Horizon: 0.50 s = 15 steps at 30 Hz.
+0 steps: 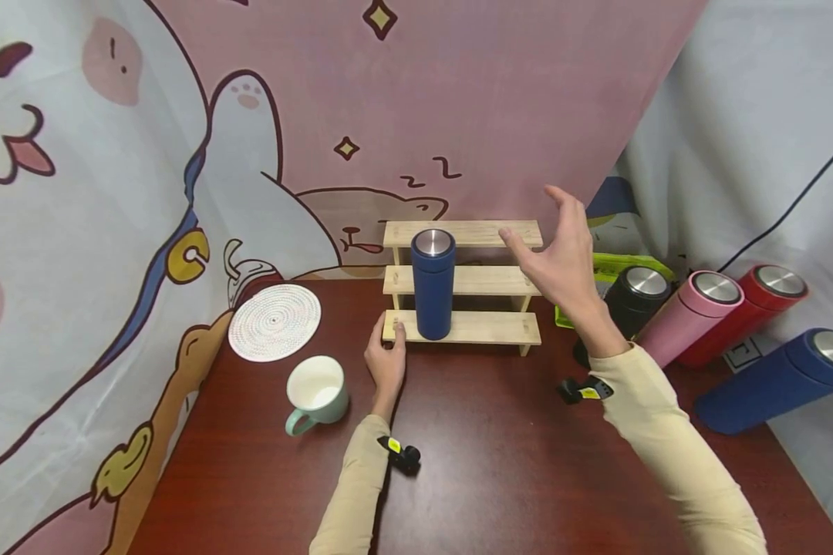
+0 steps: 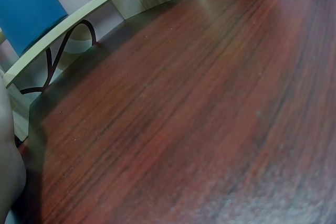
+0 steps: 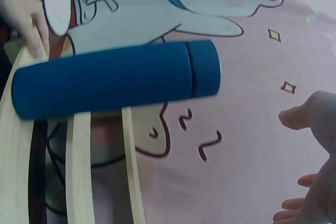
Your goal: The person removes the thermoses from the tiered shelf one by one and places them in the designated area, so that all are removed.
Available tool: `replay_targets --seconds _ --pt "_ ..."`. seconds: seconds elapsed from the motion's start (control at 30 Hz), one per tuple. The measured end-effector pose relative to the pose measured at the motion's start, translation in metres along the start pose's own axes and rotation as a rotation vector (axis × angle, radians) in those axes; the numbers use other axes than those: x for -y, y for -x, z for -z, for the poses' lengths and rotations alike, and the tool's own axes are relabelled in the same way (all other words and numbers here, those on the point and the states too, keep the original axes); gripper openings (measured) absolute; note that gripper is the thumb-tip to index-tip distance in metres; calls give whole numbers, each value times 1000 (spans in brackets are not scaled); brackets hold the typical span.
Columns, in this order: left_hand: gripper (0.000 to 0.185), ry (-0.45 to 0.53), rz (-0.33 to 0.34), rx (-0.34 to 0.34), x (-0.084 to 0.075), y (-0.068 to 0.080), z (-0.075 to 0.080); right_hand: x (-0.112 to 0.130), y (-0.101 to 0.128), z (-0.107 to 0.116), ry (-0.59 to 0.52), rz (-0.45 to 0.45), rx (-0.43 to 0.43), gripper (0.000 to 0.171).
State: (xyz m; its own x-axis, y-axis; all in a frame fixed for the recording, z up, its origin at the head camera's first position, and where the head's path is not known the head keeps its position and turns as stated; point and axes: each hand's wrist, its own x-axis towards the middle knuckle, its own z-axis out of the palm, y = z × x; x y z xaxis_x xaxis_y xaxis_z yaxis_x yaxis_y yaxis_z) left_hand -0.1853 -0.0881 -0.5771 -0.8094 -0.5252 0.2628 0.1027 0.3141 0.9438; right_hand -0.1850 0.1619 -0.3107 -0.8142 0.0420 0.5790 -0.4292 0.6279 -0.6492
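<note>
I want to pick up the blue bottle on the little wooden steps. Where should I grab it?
Grab the blue bottle round its middle, coming from the right. It stands upright on the lowest wooden step, and the right side is free; the left hand touches the step's left end.

Cartoon cloth backdrop [image 1: 180, 116], reddish-brown table [image 1: 500, 462]

Place: a staged recording corner, not a lived-in room.
Backdrop: pink and white cartoon-print cloth sheets [image 1: 500, 92] hang behind the dark red wooden desk [image 1: 500, 462].
Props: a small three-step pale wooden rack [image 1: 489, 327] on the desk; spare steel-capped flasks [image 1: 718, 312] lie right of the rack.
</note>
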Motion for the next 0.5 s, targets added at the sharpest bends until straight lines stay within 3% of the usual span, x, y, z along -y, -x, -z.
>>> replay_targets --seconds 0.5 --pt "47 -1 2 1 0 -1 0 23 9 -49 -137 -25 100 81"
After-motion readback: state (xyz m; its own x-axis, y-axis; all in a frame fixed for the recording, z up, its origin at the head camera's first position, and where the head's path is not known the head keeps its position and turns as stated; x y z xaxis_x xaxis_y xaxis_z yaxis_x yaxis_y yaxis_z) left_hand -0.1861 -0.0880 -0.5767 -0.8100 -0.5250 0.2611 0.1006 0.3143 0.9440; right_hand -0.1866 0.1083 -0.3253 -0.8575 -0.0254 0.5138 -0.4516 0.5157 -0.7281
